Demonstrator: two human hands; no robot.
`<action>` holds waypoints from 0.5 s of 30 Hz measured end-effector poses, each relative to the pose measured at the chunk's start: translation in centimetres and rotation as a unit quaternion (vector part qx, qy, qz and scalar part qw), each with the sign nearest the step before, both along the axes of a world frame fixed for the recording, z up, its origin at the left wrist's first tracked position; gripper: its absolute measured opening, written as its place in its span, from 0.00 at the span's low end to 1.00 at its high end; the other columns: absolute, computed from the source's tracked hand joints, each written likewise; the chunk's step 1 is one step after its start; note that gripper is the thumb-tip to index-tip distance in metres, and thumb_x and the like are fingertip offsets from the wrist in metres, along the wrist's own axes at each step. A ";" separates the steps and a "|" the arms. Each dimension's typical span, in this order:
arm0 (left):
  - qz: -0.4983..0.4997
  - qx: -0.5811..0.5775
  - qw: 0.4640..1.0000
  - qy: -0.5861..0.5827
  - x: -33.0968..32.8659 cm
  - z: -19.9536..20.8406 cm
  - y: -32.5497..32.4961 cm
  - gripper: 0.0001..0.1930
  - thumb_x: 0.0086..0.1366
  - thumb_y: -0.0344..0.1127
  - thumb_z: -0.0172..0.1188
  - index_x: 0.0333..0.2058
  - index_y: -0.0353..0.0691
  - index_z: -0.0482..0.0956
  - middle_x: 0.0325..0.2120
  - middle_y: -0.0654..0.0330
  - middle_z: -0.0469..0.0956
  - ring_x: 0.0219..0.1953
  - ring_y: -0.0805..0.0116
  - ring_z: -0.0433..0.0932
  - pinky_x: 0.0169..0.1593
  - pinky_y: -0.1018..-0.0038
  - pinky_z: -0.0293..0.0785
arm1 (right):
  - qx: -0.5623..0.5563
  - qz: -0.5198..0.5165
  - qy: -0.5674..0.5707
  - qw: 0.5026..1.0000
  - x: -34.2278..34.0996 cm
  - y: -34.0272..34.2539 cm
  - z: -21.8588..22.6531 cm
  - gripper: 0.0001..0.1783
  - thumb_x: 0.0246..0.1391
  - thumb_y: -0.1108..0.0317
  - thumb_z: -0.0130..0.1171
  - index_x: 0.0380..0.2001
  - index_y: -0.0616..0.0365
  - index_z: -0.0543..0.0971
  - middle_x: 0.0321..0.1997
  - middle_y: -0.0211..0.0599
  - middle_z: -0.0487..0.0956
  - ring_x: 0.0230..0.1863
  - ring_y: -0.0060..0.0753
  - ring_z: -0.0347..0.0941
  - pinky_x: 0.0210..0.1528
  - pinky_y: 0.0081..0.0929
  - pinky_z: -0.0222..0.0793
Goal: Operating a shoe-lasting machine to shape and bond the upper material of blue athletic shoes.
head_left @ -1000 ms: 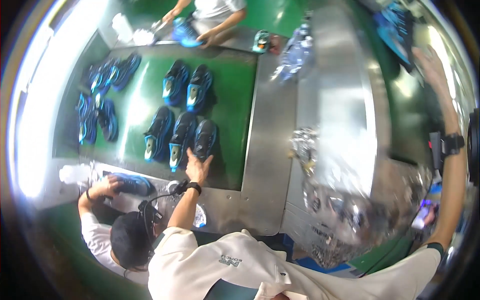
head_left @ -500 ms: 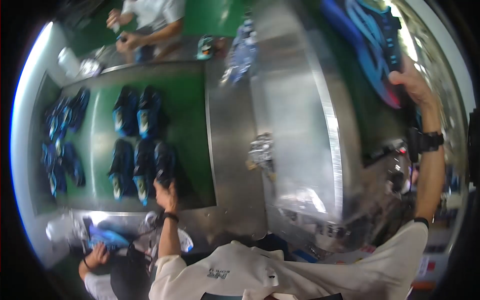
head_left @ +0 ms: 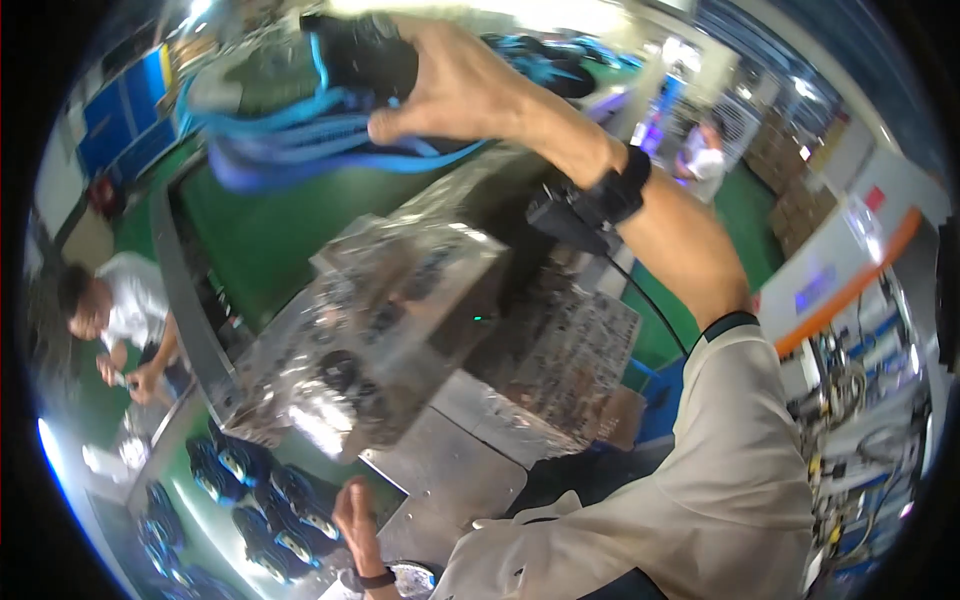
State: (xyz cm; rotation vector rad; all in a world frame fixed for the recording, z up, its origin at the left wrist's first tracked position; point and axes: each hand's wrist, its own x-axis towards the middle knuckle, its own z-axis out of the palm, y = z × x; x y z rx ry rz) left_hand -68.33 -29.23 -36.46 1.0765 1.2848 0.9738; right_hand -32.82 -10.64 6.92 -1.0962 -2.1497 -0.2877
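Note:
A black and blue sneaker is in my right hand, raised over the upper green belt. My thumb lies along its side, and the fingers pass behind the shoe, partly hidden. The toe end points left and is blurred. Low in the view, my left hand is open with nothing in it, fingers stretched upward. It is beside several dark blue sneakers standing on the lower green belt.
A foil-wrapped metal housing stands between the two belts. More shoes lie on the far belt. A co-worker handles something small at left; another person is farther back. An orange-edged machine is at right.
The view has swung right. My left hand has come off the dark shoe on the lower belt. My right hand, still gripping the blue sneaker, now appears at the top middle.

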 end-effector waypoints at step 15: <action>-0.600 -0.242 0.685 -0.336 39.3 19.0 -19.0 0.31 0.67 0.54 0.46 0.60 0.36 0.65 0.53 0.51 0.73 0.48 0.55 0.77 0.52 0.60 0.74 | 0.073 -0.386 0.309 0.866 14.1 -59.0 -16.6 0.37 0.43 0.71 0.66 0.60 0.49 0.69 0.60 0.39 0.70 0.64 0.45 0.62 0.60 0.47 0.63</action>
